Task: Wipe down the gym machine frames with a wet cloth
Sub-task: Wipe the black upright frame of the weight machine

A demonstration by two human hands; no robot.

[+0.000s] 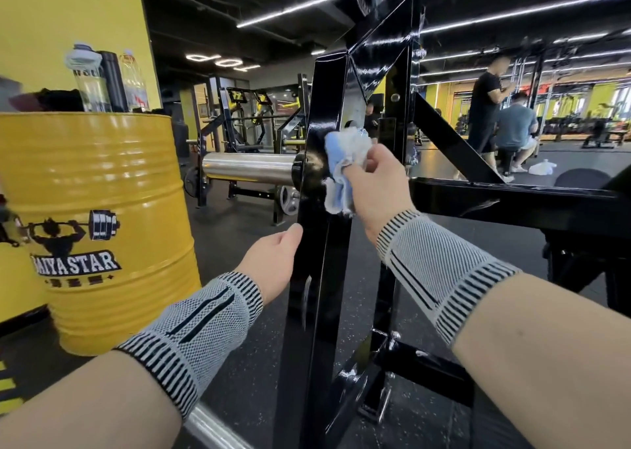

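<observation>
Fingers of the right hand [374,189] curl round a bunched blue-and-white cloth [343,172], pressing it against the black frame [319,278] upright beside a chrome peg [247,168]. The left hand [273,260] grips the same upright lower down, fingers hidden behind it. A yellow drum [102,209] stands to the left with bottles [106,79] on top.

Right hand [374,189] presses a bunched cloth [343,168] against the black frame upright [317,243] — left hand [273,264] grips it lower.
</observation>
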